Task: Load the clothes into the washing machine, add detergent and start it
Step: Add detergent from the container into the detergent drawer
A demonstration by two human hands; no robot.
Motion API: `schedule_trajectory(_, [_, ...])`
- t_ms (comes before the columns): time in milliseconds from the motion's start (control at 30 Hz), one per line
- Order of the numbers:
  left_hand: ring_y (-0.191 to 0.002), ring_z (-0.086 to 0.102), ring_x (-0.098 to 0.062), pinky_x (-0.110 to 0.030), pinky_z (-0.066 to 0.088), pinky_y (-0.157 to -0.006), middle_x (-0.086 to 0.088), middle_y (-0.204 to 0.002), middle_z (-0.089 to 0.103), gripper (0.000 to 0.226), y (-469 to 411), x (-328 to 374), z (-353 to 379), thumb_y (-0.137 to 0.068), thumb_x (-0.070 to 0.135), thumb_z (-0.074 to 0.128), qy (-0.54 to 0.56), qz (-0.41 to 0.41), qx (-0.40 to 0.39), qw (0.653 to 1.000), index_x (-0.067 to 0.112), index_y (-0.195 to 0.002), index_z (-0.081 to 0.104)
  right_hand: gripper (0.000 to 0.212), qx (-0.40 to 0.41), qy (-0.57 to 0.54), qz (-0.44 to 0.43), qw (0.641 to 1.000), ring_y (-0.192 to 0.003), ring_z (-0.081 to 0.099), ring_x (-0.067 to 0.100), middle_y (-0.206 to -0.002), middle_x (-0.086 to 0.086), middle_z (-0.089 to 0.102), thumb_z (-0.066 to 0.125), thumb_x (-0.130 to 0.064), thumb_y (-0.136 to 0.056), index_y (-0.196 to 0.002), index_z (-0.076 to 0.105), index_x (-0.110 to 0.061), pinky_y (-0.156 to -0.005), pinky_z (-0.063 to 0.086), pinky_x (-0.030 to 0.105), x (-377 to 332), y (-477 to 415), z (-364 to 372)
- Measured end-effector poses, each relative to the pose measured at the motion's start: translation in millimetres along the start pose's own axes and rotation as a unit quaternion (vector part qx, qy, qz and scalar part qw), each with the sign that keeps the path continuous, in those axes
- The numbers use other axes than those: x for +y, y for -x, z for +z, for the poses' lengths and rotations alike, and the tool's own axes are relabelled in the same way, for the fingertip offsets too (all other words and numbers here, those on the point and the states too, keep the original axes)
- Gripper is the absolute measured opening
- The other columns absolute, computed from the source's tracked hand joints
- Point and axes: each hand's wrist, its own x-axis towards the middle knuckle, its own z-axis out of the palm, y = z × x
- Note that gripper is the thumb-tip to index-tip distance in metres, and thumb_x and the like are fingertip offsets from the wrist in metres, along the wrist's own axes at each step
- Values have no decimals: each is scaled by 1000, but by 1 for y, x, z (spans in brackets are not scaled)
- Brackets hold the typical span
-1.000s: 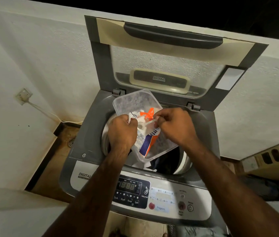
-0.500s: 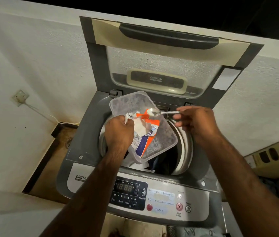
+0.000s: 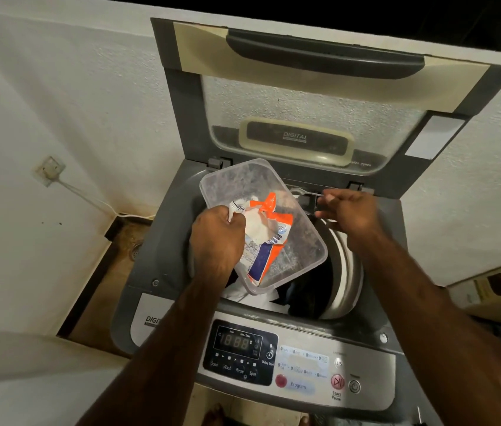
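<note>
Over the open drum of the washing machine point(image 3: 163, 247), both bare arms reach forward from the near edge. The left hand point(image 3: 217, 241) is closed in a fist around the near rim of a clear plastic tub point(image 3: 298, 250) and the torn top of an orange and white detergent packet point(image 3: 266, 238) lying inside it; the tub tilts over the drum. The right hand point(image 3: 350, 210) stretches to the back edge of the opening, fingers pinched on the handle of a small spoon point(image 3: 303, 192) whose bowl sits at the dispenser slot below the hinges. Clothes point(image 3: 261, 298), white and dark, lie in the drum under the tub. The lid point(image 3: 319, 96) stands upright against a white wall point(image 3: 74, 103). At the near edge, the control panel point(image 3: 243, 352) shows its display and a red button. Left of the machine, a floor drain point(image 3: 135, 249) sits in a stained corner.
</note>
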Motion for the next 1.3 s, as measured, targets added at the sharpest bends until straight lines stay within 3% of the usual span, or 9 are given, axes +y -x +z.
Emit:
schedule_trajectory(133, [-60, 66, -11, -24, 44, -47, 3, -70, 68, 29, 0, -1, 0, -93, 34, 59, 17, 5, -11, 1000, 15, -70, 60, 21, 0, -30, -33, 999, -81, 71, 28, -106, 17, 75, 55, -10, -102, -116, 70, -7, -78, 58, 43, -8, 14, -5])
schedule_trajectory(267, [-51, 58, -7, -18, 33, -43, 7, -62, 62, 34, -1, 0, 0, -92, 34, 60, 13, 1, -6, 1000, 19, -62, 53, 20, 17, -90, -85, 992, -62, 68, 19, -78, 8, 75, 55, -12, -100, -99, 75, -12, -63, 56, 34, -31, 30, -26])
schedule_trajectory(467, [-49, 51, -12, -25, 37, -48, 0, -57, 59, 36, 7, 6, -1, -89, 31, 60, 16, 18, 6, 1000, 12, -59, 54, 19, -69, 57, -186, 979, -47, 61, 26, -69, 8, 75, 60, -11, -93, -87, 77, -14, -51, 50, 32, -44, 55, -9])
schedule_trajectory(567, [-47, 46, -13, -25, 36, -49, 1, -53, 53, 39, 14, 10, -3, -88, 28, 62, 33, 19, 13, 999, 13, -55, 47, 17, -140, 184, -193, 954, -54, 68, 22, -76, -4, 78, 61, -24, -95, -96, 78, -24, -48, 50, 31, -37, 73, 12])
schedule_trajectory(633, [-48, 44, -16, -27, 37, -49, 2, -52, 50, 42, 19, 13, -6, -87, 27, 63, 41, 20, 14, 999, 15, -53, 42, 21, -147, 287, -228, 919, -62, 67, 7, -80, -10, 78, 59, -36, -95, -106, 75, -30, -61, 52, 30, -32, 82, 19])
schedule_trajectory(767, [-55, 60, -22, -37, 51, -53, -1, -58, 63, 38, 23, 16, -18, -87, 30, 63, 57, 29, -4, 998, 13, -56, 51, 39, 11, 431, -329, 840, -107, 57, 24, -107, 0, 61, 61, -38, -90, -128, 62, -31, -85, 48, 34, -31, 96, 9])
schedule_trajectory(933, [-51, 52, -21, -38, 49, -54, 1, -50, 57, 25, 29, 22, -31, -73, 37, 56, 105, 46, -59, 992, 15, -62, 61, 38, -22, 402, -160, 901, -111, 62, 26, -126, 2, 67, 48, -45, -96, -126, 62, -26, -87, 46, 35, -30, 100, -10])
schedule_trajectory(1067, [-54, 56, -24, -47, 54, -60, -4, -55, 61, 25, 37, 35, -36, -70, 37, 56, 109, 60, -110, 986, 13, -69, 61, 33, -4, 358, -158, 920, -105, 66, 25, -118, 1, 73, 44, -37, -101, -121, 67, -24, -88, 51, 35, -26, 125, -20])
schedule_trajectory(1300, [-49, 43, -14, -28, 39, -55, 9, -47, 44, 33, 66, 84, -28, -73, 39, 65, 81, 152, -171, 970, 16, -56, 48, 31, 130, 342, -148, 919, -81, 57, 25, -108, 7, 73, 43, -36, -102, -107, 67, -18, -73, 41, 31, -23, 175, -60])
